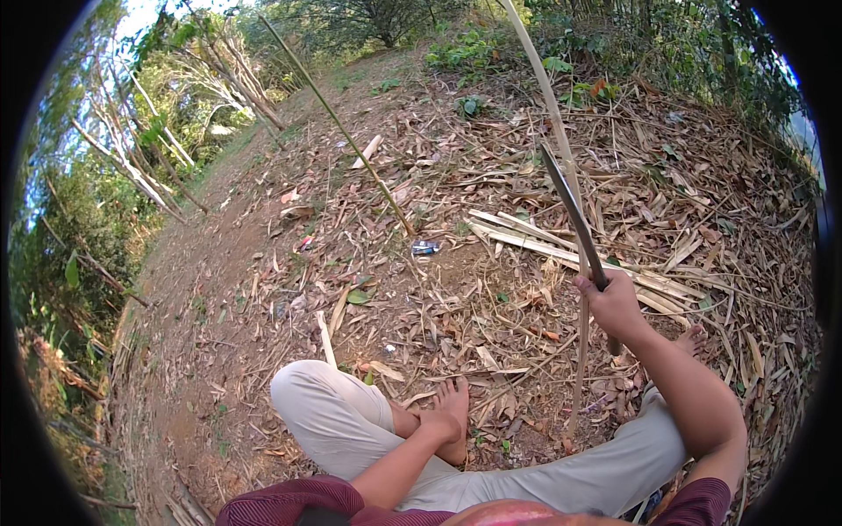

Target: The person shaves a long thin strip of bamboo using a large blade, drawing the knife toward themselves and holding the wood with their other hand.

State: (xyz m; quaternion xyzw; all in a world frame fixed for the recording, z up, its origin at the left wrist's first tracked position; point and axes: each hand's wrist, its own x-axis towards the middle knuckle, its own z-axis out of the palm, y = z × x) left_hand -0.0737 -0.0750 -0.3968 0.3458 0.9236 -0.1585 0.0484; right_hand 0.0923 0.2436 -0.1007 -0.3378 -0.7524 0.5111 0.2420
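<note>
My right hand is closed round the handle of a long machete. Its dark blade points up and slightly left, and the handle's end sticks out below my fist. A long pale bamboo strip stands nearly upright right beside the blade, running down past my fingers toward the ground between my legs. Whether my fingertips touch the strip, I cannot tell. My left hand rests low at my bare foot, in front of my bent left knee. Its fingers are mostly hidden against the foot and ankle.
Split bamboo pieces lie in a loose pile ahead to the right. A thin green pole slants up from the ground near a small crumpled packet. Dry leaves cover the sloping ground, with bare trunks at the left.
</note>
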